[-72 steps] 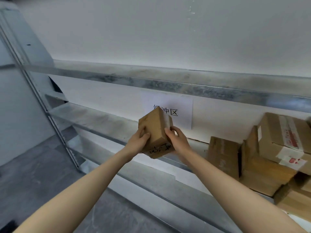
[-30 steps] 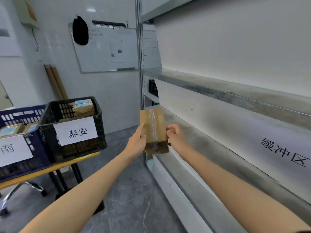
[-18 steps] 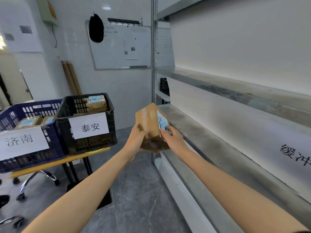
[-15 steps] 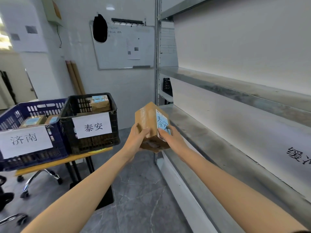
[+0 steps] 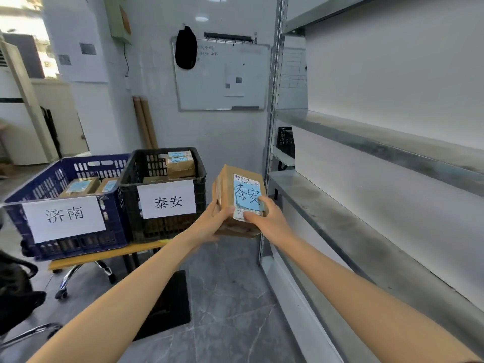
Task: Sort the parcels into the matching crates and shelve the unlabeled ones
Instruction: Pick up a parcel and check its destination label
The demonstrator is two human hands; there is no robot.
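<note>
The cardboard parcel [image 5: 230, 189] is gripped by both hands. The left hand [image 5: 213, 222] is curled round its left side and lower edge, with the thumb laid on the front. The right hand [image 5: 265, 218] is closed on its right edge, with the thumb pressed across the white shipping label. A blue note [image 5: 248, 197] handwritten 泰安 is stuck on the face turned toward the camera (the same characters as on the black crate's paper sign [image 5: 167, 201]).

The parcel is held in the air just right of the black crate [image 5: 167, 227], touching neither the crate nor the shelving. Brown parcels with blue notes [image 5: 180, 163] are stacked inside the black crate. A blue crate [image 5: 78, 243] signed 济南 is set directly against its left side, with more parcels [image 5: 80, 186] lying in it. Both crates are carried by a yellow-topped table [image 5: 104, 254]. Metal shelving [image 5: 340, 226] stands to the right of the black crate, beyond the parcel. A whiteboard [image 5: 222, 74] is hung on the wall behind and above the black crate.
</note>
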